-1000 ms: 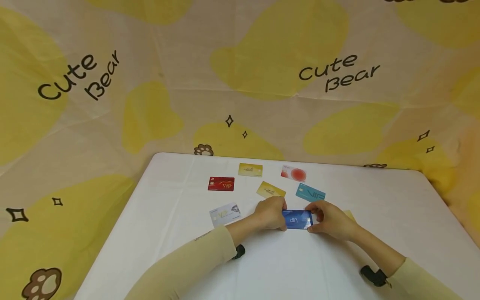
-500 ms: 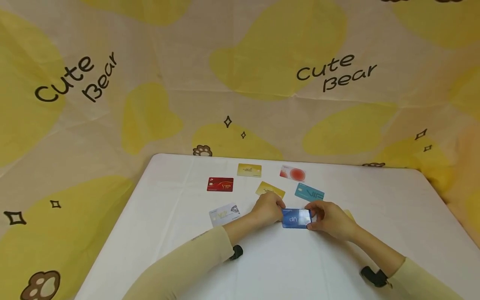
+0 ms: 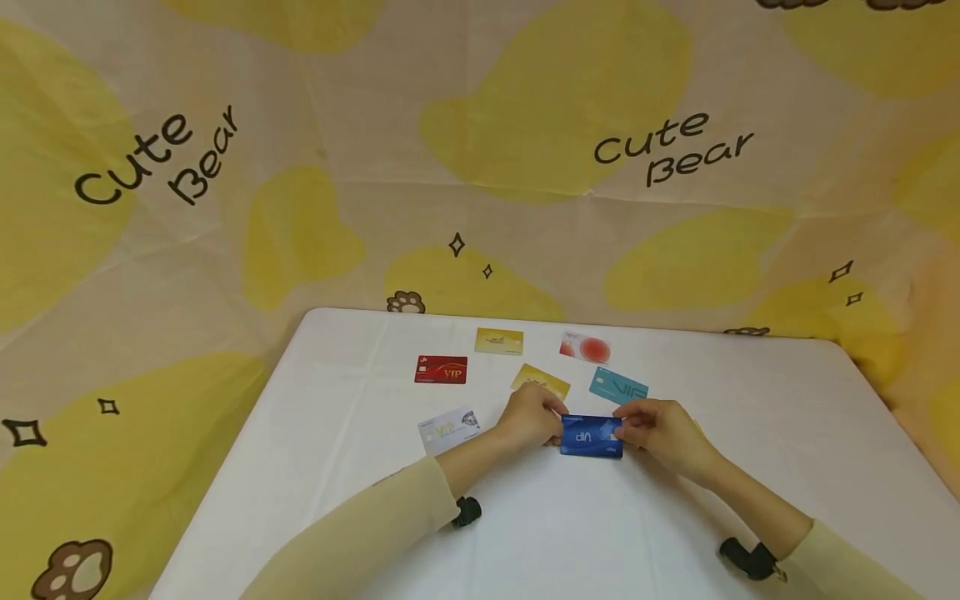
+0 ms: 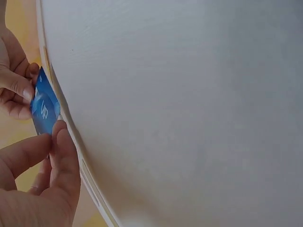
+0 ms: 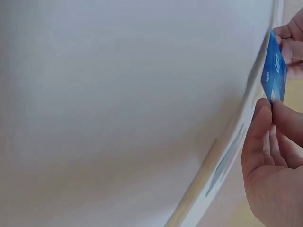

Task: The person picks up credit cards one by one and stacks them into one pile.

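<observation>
Both hands hold a blue VIP card [image 3: 591, 436] close over the white table, its lettering upside down in the head view. My left hand [image 3: 529, 417] pinches its left edge between thumb and finger. On the right edge, my right hand [image 3: 669, 435] pinches the card the same way. In the left wrist view the card [image 4: 46, 106] is tilted, with my left hand [image 4: 42, 179] at its near end. The right wrist view has my right hand [image 5: 274, 156] at the card's [image 5: 273, 71] lower corner.
Several other cards lie on the white table [image 3: 525, 533]: red [image 3: 441, 369], silver [image 3: 450, 429], gold [image 3: 498, 341], another gold [image 3: 542, 379] behind my left hand, white with a red circle [image 3: 585, 347] and teal [image 3: 618, 385]. A yellow card [image 5: 191, 189] lies beyond my right hand. A patterned cloth [image 3: 480, 125] hangs behind.
The left fingers have shifted from the card's corners to a pinch on its left edge. My right thumb has moved up from the lower corner along the right edge. The card's glare has faded.
</observation>
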Demonstrator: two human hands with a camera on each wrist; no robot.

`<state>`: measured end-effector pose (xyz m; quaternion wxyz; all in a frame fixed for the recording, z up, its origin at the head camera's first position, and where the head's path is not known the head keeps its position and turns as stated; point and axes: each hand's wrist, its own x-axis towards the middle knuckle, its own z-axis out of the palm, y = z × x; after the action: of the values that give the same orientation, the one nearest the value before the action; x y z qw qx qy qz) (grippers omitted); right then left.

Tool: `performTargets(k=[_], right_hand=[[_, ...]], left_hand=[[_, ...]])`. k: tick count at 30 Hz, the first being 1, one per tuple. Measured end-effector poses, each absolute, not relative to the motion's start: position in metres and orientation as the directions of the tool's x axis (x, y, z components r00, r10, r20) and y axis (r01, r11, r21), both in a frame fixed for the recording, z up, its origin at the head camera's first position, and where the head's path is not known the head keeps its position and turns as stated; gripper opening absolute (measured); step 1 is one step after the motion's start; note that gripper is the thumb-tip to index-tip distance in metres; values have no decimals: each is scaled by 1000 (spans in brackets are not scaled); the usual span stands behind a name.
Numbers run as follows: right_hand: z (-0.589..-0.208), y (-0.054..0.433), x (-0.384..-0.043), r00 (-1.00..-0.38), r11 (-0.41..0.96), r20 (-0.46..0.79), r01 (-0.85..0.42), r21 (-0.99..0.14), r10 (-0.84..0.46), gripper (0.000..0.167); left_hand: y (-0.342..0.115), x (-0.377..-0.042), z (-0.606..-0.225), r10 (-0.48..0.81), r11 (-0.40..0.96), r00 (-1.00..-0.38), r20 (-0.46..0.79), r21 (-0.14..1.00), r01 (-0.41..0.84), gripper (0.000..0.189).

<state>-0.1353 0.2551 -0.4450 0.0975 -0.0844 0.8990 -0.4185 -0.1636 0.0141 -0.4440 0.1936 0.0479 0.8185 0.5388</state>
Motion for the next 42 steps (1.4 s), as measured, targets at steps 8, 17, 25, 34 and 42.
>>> performTargets(k=[8, 17, 25, 34, 42], right_hand=[[-435, 246, -127, -965, 574, -176, 32, -818, -197, 28], [-426, 237, -120, -956, 529, -195, 51, -847, -221, 31], [-422, 228, -116, -946, 481, -201, 57, -875, -254, 29], [-425, 223, -111, -929, 470, -228, 69, -880, -292, 31], [-434, 217, -107, -918, 468, -256, 91, -879, -303, 28]], left_hand=[[2, -159, -438, 315, 393, -917, -246, 913, -110, 22], [-13, -150, -430, 353, 367, -908, -226, 926, -88, 22], [-24, -142, -422, 344, 415, -909, -237, 906, -79, 20], [-34, -133, -421, 363, 417, -901, -240, 906, -73, 22], [-40, -129, -421, 379, 447, -890, -252, 892, -62, 24]])
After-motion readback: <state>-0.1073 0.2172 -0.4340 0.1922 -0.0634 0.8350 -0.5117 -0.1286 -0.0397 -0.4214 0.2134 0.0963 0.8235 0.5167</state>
